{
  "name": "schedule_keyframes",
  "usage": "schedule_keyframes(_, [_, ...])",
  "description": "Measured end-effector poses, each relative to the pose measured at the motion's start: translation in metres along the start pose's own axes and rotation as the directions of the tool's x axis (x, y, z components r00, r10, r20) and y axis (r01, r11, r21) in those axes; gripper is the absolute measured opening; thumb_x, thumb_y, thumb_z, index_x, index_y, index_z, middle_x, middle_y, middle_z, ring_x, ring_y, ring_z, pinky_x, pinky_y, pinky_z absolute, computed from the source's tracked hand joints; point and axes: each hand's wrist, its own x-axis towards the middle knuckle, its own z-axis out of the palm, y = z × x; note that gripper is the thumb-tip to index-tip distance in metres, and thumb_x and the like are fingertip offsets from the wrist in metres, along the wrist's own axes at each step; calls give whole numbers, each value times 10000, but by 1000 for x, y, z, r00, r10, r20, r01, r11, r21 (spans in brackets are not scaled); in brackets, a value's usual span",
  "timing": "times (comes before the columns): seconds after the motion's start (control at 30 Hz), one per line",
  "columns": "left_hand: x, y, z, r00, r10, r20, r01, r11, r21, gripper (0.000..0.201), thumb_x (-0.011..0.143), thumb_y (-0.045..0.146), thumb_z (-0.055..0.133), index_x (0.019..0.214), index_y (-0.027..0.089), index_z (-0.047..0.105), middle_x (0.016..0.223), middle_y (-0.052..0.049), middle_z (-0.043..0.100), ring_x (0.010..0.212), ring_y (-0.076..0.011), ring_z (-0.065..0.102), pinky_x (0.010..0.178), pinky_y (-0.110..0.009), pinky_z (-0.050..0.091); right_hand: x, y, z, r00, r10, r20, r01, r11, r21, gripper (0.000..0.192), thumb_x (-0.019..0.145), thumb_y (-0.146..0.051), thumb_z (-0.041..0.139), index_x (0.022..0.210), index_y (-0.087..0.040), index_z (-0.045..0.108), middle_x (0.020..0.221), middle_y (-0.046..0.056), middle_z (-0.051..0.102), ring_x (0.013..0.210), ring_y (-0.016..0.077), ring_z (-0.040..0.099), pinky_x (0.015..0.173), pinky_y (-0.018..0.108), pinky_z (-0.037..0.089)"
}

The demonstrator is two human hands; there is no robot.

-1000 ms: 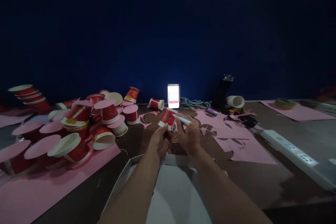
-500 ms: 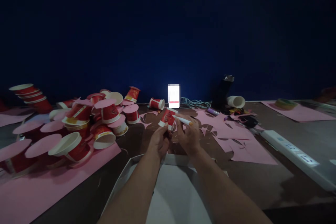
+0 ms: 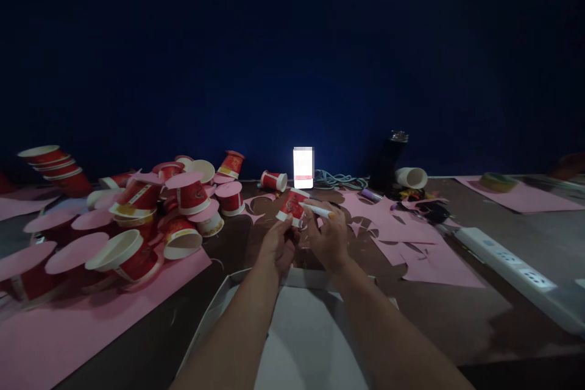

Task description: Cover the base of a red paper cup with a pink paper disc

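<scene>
My left hand (image 3: 278,245) is closed around the lower edge of a red paper cup (image 3: 292,207) with a white rim, held tilted above the brown table. Between the fingers of my right hand (image 3: 328,233) is a white pen (image 3: 320,210) with an orange end. Its narrow tip points left at the side of the cup; whether it touches cannot be made out. Below both forearms lies an open white box (image 3: 311,329). Right behind the held cup stands a lit phone (image 3: 303,167).
At left, several red paper cups, some topped with pink paper discs (image 3: 75,253), crowd a pink sheet (image 3: 91,341). Cut pink paper scraps (image 3: 402,219) lie at right, beside a white power strip (image 3: 503,268). A dark bottle (image 3: 388,161) and a tipped cup (image 3: 411,178) are behind.
</scene>
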Motion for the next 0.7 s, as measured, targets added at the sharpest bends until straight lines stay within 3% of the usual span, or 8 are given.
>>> schedule_keyframes(0.23, [-1, 1, 1, 1000, -19, -11, 19, 1000, 1, 71, 800, 65, 575, 753, 117, 584, 575, 7, 556, 458, -52, 496, 457, -141, 440, -1, 1, 3, 1000, 17, 9, -18, 1000, 21, 191, 902, -294, 507, 956, -212, 672, 922, 69, 706, 911, 202, 634, 863, 381, 435])
schedule_keyframes(0.5, [-3, 4, 3, 998, -39, -52, 37, 999, -36, 103, 851, 72, 511, 777, 111, 571, 613, -12, 569, 446, -49, 479, 438, -147, 430, 5, 2, -3, 978, 144, -153, -119, 980, 158, 236, 913, -302, 475, 963, -201, 683, 910, 68, 710, 870, 200, 641, 843, 377, 483])
schedule_keyframes(0.7, [-5, 6, 6, 993, -65, -95, 61, 997, -49, 94, 850, 65, 508, 792, 117, 561, 594, 2, 550, 428, -49, 463, 416, -149, 410, 6, 2, -2, 989, 52, -136, -31, 988, 153, 210, 910, -267, 481, 962, -200, 673, 933, 73, 708, 915, 200, 638, 873, 391, 477])
